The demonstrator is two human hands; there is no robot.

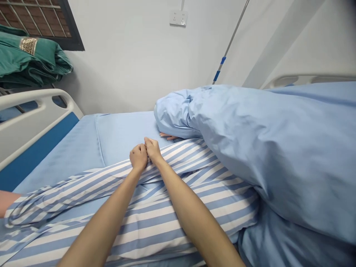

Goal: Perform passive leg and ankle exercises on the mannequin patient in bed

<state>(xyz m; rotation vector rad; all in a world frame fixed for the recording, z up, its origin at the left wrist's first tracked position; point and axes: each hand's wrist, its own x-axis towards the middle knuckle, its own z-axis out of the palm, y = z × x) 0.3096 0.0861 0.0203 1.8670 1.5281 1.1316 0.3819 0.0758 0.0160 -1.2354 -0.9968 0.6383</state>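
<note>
Blue-and-white striped trousers (178, 155) cover two legs stretched across the bed. My left hand (138, 156) is closed on the cloth of the far trouser leg, around knee height. Right beside it, touching it, my right hand (152, 149) is closed on the same leg. The fingertips of both hands are turned away and hidden. A bare ankle (8, 202) comes out of the trouser cuff at the left edge. Just beyond my hands, the fingers of another hand (168, 136) show from under a light blue quilt (250, 137).
The bed has a light blue sheet (119, 129) and a white-and-blue end board (41, 126) at the left. Folded green cloth (33, 59) lies beyond that board, under a barred window. A pole (230, 40) and a socket plate (178, 17) are by the wall.
</note>
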